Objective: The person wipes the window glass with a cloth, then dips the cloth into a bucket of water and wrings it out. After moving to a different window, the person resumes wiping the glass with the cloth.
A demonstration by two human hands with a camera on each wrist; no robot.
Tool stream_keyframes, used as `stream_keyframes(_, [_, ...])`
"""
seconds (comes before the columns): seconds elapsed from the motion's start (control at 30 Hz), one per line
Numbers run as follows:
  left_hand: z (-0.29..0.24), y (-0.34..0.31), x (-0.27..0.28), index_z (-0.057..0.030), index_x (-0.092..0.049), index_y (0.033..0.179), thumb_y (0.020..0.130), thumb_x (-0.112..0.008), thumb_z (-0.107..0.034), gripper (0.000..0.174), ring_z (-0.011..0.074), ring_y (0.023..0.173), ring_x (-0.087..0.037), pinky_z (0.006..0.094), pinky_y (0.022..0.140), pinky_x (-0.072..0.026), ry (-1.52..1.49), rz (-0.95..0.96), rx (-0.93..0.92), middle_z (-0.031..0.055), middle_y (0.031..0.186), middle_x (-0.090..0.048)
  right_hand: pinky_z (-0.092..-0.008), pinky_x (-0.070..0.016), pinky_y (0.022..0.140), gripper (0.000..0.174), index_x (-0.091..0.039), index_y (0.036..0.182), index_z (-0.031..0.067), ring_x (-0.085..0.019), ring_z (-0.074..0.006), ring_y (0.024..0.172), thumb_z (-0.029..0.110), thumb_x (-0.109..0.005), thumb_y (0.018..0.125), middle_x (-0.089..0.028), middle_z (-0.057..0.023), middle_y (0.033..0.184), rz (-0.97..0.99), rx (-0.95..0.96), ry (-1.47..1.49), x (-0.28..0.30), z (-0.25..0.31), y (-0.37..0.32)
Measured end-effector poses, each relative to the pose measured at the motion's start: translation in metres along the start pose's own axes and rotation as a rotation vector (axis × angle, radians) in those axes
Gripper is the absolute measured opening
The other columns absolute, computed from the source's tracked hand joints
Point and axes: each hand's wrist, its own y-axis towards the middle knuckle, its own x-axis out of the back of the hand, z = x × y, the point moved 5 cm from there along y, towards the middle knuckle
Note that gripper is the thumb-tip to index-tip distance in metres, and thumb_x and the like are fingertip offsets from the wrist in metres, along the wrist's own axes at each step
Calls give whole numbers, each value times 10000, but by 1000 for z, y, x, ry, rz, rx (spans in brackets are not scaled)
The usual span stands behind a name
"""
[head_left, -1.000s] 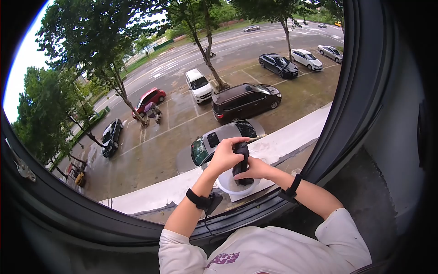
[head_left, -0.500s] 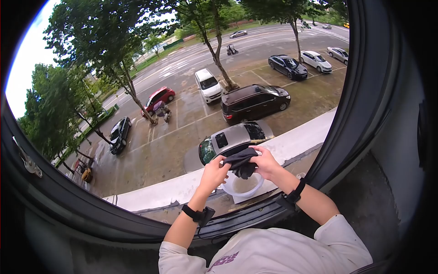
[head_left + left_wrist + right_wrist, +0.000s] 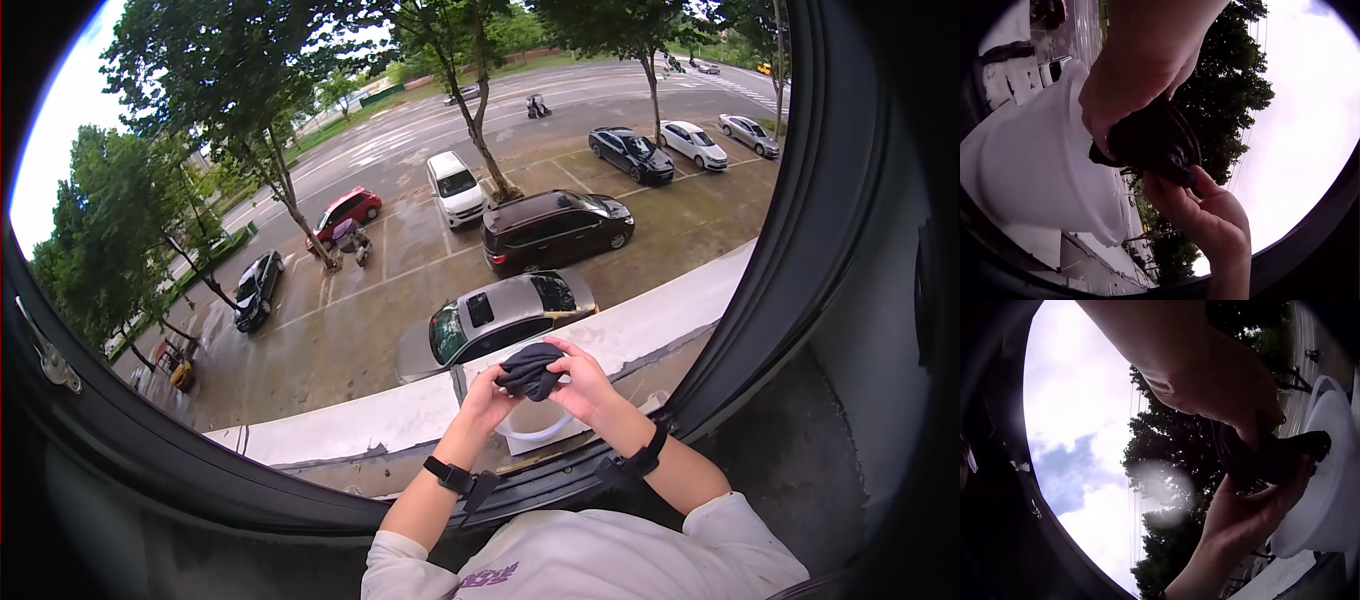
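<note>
A bunched dark cloth (image 3: 528, 370) is held between both hands in the head view, over a translucent white bucket (image 3: 1029, 162). The left hand (image 3: 487, 402) grips the cloth's left side, fingers curled at its edge. On the other side, the right hand (image 3: 588, 388) pinches it between thumb and fingers. The left wrist view shows the dark cloth (image 3: 1147, 137) with a ridged, seam-like edge, close beside the bucket's rim. Part of the cloth (image 3: 1316, 445) juts out past the fingers toward the bucket in the right wrist view. The hands partly hide the bucket in the head view.
The bucket stands on an outside ledge (image 3: 350, 428) beyond a dark window frame (image 3: 300, 475). Below lies a parking lot with several cars, among them a silver car (image 3: 500, 315) nearest the ledge. Trees (image 3: 200, 90) and a road lie farther out.
The cloth went from an upright, squeezed roll to a looser spread, then to a rounder bundle. Both hands shifted their grip, and the right hand moved from below to the cloth's right side.
</note>
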Motion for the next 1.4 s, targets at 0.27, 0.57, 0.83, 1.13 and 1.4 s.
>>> stream_keyframes(0.27, [12, 31, 1, -63, -516, 939, 896, -457, -186, 143, 315, 1107, -626, 505, 1014, -504, -134, -162, 45, 148, 1046, -604, -475, -395, 1149, 756, -350, 1484, 5, -361, -373, 1420, 76, -668, 802, -283, -229, 1516, -139, 151, -768, 14, -40, 1])
stream_keyframes(0.57, [-13, 5, -46, -65, -663, 1104, 943, -749, -379, 364, 227, 865, -704, 393, 738, -601, 99, -12, -5, 94, 983, -693, -581, -379, 1121, 1183, -168, 1620, 86, -279, -565, 1417, 59, -830, 639, -127, -329, 1611, 222, 1059, -1860, -36, -16, -41])
stream_keyframes(0.83, [-22, -3, -45, -127, -410, 1008, 798, -588, 76, 342, 156, 782, -558, 333, 626, -494, 145, -355, -247, 90, 974, -499, -493, -499, 997, 1151, -174, 1592, 14, -538, -501, 1243, 100, -841, 658, -412, -338, 1462, 234, 864, -1539, -17, -26, 7])
stream_keyframes(1.13, [-23, 19, -44, -158, -444, 1082, 759, -561, 153, 463, 180, 1011, -536, 325, 791, -498, 370, -180, -383, 96, 1214, -514, -397, -557, 723, 368, -674, 887, -51, -723, -341, 801, 227, -803, 684, -725, -215, 862, 96, 229, -1396, -14, -16, 25])
stream_keyframes(1.4, [-37, -6, -76, -139, -416, 1025, 752, -572, 177, 445, 308, 1396, -432, 385, 1072, -388, 339, 224, -401, 138, 1369, -517, -257, -254, 384, 163, -653, 833, 36, -447, -88, 455, 58, -754, 707, -589, -25, 701, 156, -191, -804, -3, -29, 16])
